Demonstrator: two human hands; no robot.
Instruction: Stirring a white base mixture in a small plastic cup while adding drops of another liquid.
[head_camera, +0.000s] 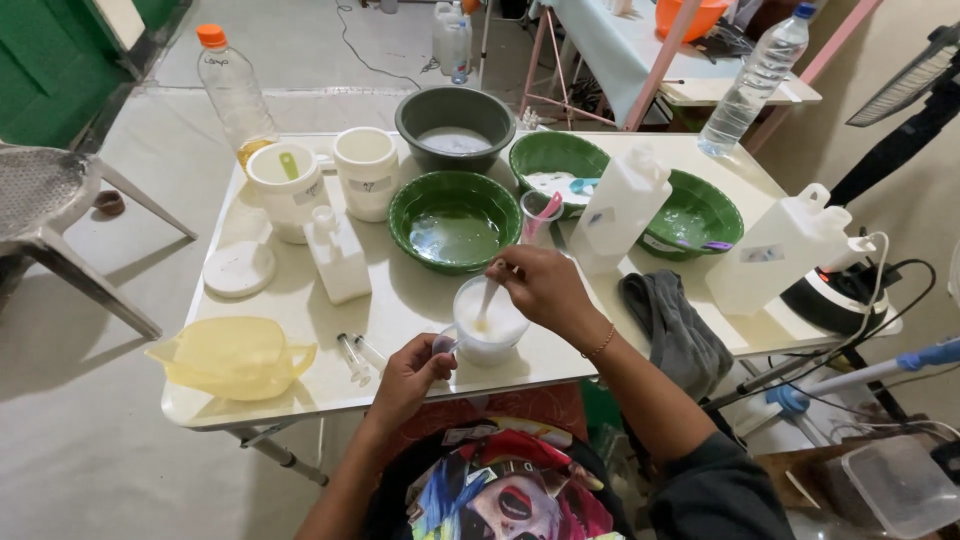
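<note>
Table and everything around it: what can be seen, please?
table: one, white, centre
green bowls: three, back of the table
grey basin: one, behind the bowls
white mugs: two, back left
white jugs: three, left, middle and right
yellow pitcher: one, front left
syringes: two, clear, near the front edge
grey cloth: one, right
plastic bottles: two, clear, far corners
white cup: one, front centre
left hand: on the cup's handle
right hand: holding a white spoon in the cup
</note>
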